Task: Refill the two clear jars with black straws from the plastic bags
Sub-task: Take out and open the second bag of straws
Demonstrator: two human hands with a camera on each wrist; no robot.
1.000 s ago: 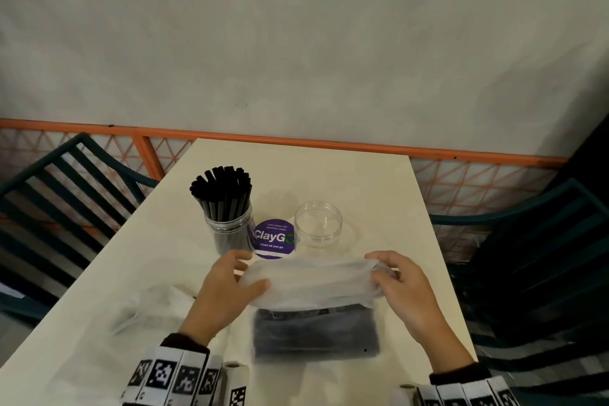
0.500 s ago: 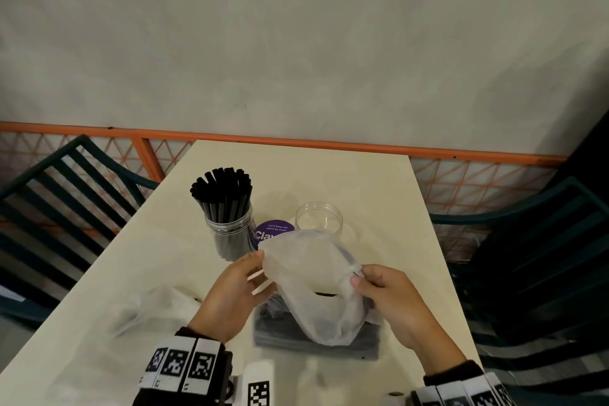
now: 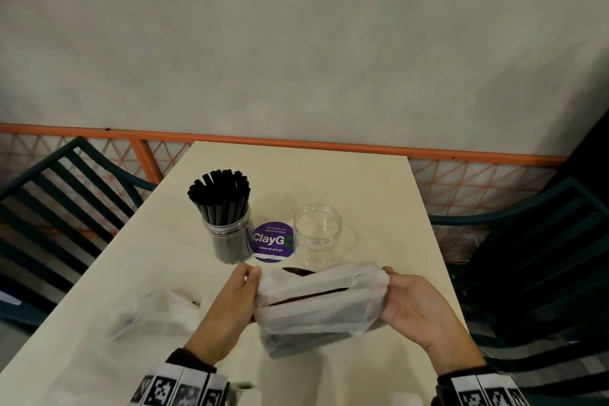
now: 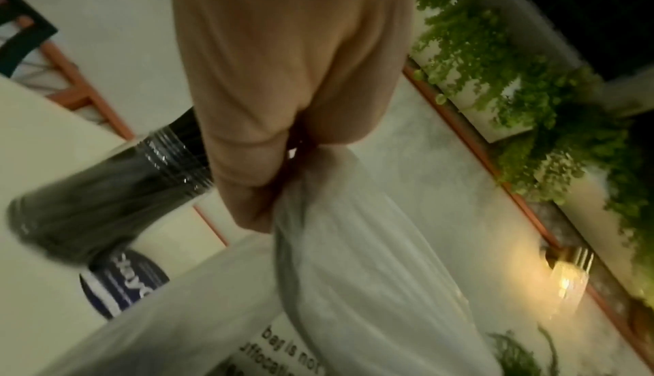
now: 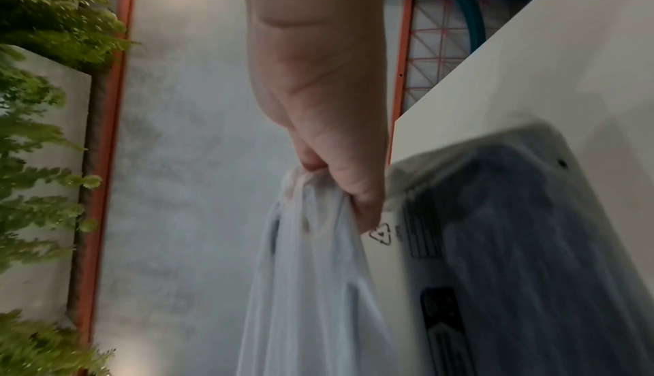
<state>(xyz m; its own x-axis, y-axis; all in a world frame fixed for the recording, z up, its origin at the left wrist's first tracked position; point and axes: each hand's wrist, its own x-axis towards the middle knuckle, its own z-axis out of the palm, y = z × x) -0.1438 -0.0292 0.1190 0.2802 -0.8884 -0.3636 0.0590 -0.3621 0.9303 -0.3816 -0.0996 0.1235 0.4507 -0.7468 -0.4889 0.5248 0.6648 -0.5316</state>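
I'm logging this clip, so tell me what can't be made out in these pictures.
- Straw count in the bag: head view, cloudy plastic hides it.
- Bag print: left wrist view, cut off by the bottom edge and blurred.
- Left hand fingertips: head view, behind the bag.
- Second bag contents: head view, blurred.
- Right hand fingertips: head view, tucked into the bag's edge.

Left hand (image 3: 230, 310) and right hand (image 3: 417, 308) are held apart, fingers (image 4: 247, 186) pinched shut.

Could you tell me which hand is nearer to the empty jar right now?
Right, narrowly. The right hand grips the bag just right of and below the empty jar; the left hand grips its other end, under the full jar.
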